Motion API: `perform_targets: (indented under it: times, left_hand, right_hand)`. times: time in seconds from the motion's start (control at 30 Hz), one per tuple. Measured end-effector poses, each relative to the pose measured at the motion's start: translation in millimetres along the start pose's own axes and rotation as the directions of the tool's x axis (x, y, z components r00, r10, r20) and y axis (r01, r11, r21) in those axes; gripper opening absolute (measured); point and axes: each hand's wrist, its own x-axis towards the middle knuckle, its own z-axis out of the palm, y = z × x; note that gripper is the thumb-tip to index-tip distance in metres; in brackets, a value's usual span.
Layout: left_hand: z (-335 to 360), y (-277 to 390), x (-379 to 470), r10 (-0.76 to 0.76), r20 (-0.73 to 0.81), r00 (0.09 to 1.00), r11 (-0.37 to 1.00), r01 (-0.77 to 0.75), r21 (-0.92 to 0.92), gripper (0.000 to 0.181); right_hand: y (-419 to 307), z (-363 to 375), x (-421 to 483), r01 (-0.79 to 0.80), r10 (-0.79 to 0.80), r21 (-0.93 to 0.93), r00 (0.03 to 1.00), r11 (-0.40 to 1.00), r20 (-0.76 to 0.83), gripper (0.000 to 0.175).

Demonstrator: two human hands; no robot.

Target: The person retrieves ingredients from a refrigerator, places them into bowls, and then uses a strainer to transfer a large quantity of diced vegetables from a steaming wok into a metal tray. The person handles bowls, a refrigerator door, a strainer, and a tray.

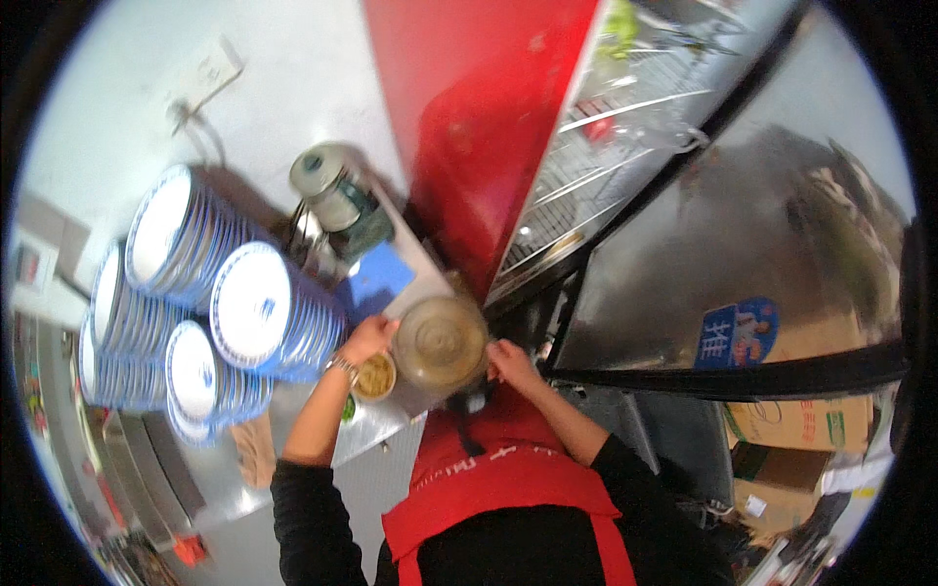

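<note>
A round, see-through lid or bowl [440,344] lies at the near end of the counter, between my two hands. My left hand [371,340], with a watch or bracelet at the wrist, touches or nears its left edge; the contact is blurred. At the right edge is my right hand [511,364], its fingers bent at the rim. I cannot tell whether either hand grips it. Just below my left hand stands a small round container [375,377] of yellowish food. Some green food [348,408] shows beside that container.
Tall stacks of blue-rimmed plates or bowls [251,305] stand at the left. Behind my left hand are a blue flat item [378,278] and a lidded jar [330,187]. A refrigerator with wire shelves [586,172] is open at the right; cardboard boxes [799,425] sit beyond its door.
</note>
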Motion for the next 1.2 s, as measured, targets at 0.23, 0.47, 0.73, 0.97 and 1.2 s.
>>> perform_targets:
  times: [0.23, 0.47, 0.73, 0.97, 1.2]
  left_hand:
    - [19, 60, -19, 0.088, 0.058, 0.994, 0.956, -0.068, -0.286, 0.033]
    - [69, 221, -38, 0.230, -0.097, 0.968, 0.674, -0.231, -0.702, 0.026]
    - [116, 329, 22, 0.141, -0.431, 0.891, 0.422, -0.448, -0.788, 0.027]
    - [122, 324, 59, 0.025, -0.318, 0.948, 0.343, -0.307, -0.888, 0.027]
    - [123, 219, -46, 0.203, 0.296, 0.933, 0.836, -0.008, -0.548, 0.025]
  right_hand:
    - [-32, -30, -41, 0.119, -0.058, 0.298, 0.977, 0.947, -0.204, 0.023]
    - [-159, -149, -83, 0.545, -0.292, 0.315, 0.756, 0.777, -0.586, 0.017]
    - [-268, -245, -1, 0.659, -0.372, 0.448, 0.730, 0.604, -0.573, 0.014]
    - [-261, -246, 96, 0.693, -0.283, 0.463, 0.678, 0.552, -0.678, 0.010]
    - [-273, -155, 115, 0.683, -0.302, 0.402, 0.670, 0.610, -0.679, 0.027]
